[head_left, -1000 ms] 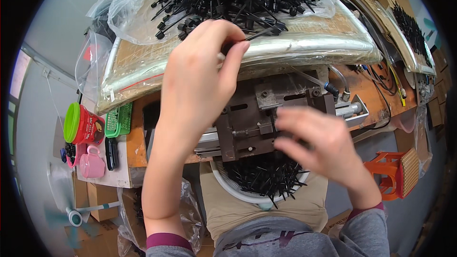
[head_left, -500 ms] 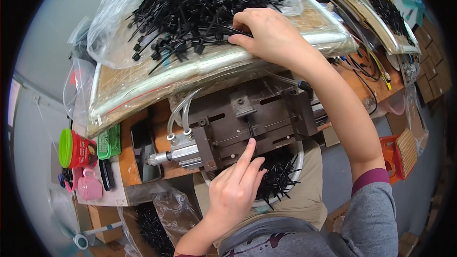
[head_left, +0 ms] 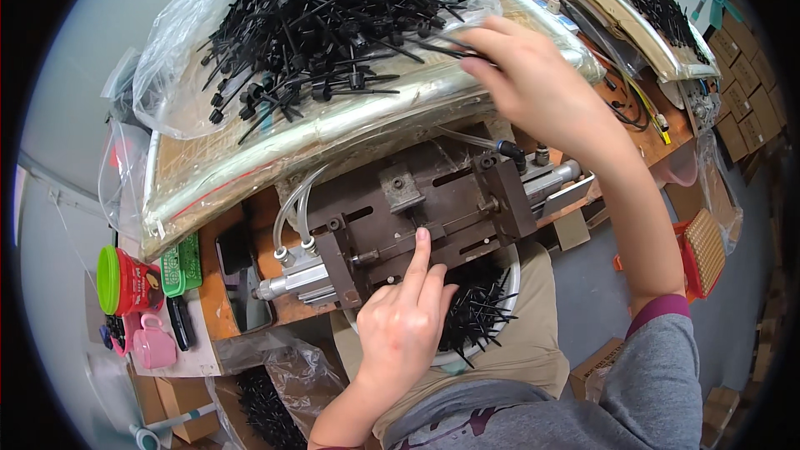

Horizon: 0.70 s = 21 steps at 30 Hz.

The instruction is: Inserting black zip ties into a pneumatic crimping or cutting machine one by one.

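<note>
My left hand [head_left: 404,321] lies over the front of a dark metal clamping fixture [head_left: 462,171]. Its index finger is stretched out, the tip at a small black block in the fixture's middle; the other fingers curl loosely and hold nothing I can see. Up at the right, my right hand [head_left: 533,75] pinches black cable ties [head_left: 454,48], their thin ends pointing left; how many I cannot tell. Beside them a big heap of black cable ties [head_left: 308,21] with chunky heads spreads over a plastic-wrapped cardboard tray [head_left: 333,135].
Below the fixture a white round tub [head_left: 514,283] on my lap holds more black pieces. A phone [head_left: 242,262], a green basket [head_left: 182,265], a red tub [head_left: 140,282] and a pink mug [head_left: 154,342] stand at the left. Air hoses [head_left: 302,204] rise from the fixture's cylinder.
My right hand has pulled away from the heap to the right, carrying cable ties. My left index fingertip has come further onto the fixture's middle. The whole view has shifted slightly.
</note>
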Available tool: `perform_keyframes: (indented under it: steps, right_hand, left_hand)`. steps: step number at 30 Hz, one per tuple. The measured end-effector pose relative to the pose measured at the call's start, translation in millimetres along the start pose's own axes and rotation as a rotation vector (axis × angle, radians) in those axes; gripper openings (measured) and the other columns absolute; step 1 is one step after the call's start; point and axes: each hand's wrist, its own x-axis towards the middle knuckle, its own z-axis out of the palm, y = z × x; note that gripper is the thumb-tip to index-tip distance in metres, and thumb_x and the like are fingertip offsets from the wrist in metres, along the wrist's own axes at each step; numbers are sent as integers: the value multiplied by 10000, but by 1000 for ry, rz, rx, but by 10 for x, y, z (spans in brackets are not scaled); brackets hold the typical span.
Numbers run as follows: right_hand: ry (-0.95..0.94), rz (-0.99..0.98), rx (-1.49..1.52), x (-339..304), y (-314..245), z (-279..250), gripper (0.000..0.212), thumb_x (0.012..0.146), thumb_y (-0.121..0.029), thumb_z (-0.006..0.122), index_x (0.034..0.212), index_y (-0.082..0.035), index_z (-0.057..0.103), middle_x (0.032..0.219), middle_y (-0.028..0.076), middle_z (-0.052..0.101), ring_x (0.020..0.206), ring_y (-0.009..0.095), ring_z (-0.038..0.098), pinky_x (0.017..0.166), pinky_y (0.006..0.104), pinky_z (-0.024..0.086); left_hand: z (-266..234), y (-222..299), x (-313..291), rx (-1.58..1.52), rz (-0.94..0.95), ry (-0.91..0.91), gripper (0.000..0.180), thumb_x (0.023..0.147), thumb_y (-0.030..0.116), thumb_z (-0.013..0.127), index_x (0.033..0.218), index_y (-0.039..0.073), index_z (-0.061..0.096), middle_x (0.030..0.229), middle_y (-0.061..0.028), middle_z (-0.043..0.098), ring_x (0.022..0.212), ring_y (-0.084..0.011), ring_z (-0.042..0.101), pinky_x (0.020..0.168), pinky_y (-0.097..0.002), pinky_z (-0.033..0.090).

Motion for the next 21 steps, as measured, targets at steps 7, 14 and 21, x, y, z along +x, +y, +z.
perform_keyframes:
  steps: [7,14,21]
  right_hand:
    - [-173,325,654,-750,-819,-20,190,956,-103,648,1071,49,656,977,154,672,890,251,670,790,344,525]
    - [-245,539,870,-1055,-989,135,137,981,-82,623,1044,39,621,886,115,674,802,183,676,710,305,535]
    - [-308,451,726,-1117,-921,69,277,947,-57,631,1211,23,657,930,86,602,869,156,585,787,300,480]
  left_hand:
    - [-88,31,316,-313,-16,445,403,680,2,880,1042,-18,702,1014,-158,715,853,-241,700,695,-323,586]
    - [-147,-29,6,-385,-4,323,353,758,-6,812,1093,-42,705,918,-123,661,756,-254,672,639,-339,557]
    - [-83,22,-103,-321,-49,317,413,684,32,881,1073,9,746,907,-90,664,712,-199,656,593,-282,546]
